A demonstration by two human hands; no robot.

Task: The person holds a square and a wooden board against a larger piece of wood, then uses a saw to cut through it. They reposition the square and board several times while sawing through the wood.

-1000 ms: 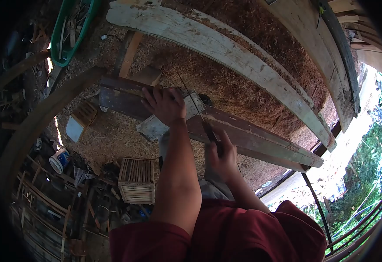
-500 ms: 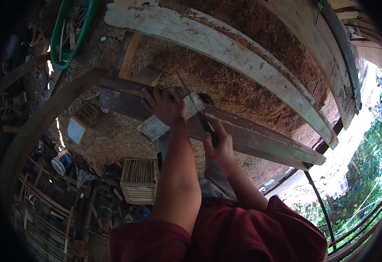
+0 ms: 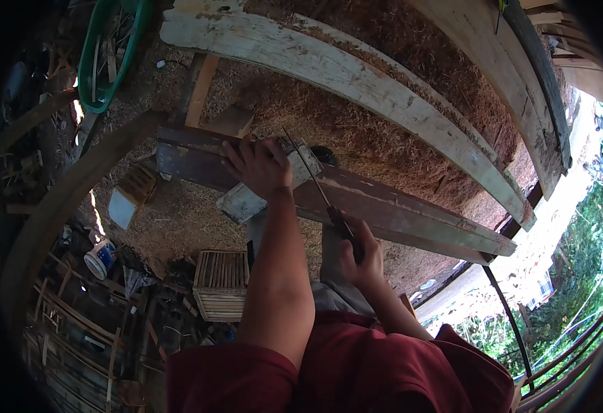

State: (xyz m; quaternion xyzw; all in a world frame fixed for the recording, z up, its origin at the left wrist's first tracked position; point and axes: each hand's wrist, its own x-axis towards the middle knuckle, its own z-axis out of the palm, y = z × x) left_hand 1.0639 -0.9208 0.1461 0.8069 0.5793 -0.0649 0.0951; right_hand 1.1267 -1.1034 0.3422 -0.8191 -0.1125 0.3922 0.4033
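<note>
A handsaw (image 3: pixel 311 167) is in my right hand (image 3: pixel 363 256), its dark handle wrapped by my fingers. Its narrow blade points away from me and lies across a short whitish board (image 3: pixel 236 204). That board rests crosswise on a long dark brown beam (image 3: pixel 194 164). Over the short board's left side, my left hand (image 3: pixel 263 166) bears down with bent fingers that reach toward the beam. My left palm hides part of the board, and its grip underneath is not visible.
Long curved pale planks (image 3: pixel 342 69) lie beyond the beam. A green tub (image 3: pixel 101 96) with wood scraps stands at upper left. A slatted wooden crate (image 3: pixel 221 286) is near my legs, and a white bucket (image 3: pixel 99 259) sits to the left. Shavings cover the ground.
My right hand has drawn the saw back toward me and to the right, showing more of the blade on the near side. My left hand and the short board stay nearly in place.
</note>
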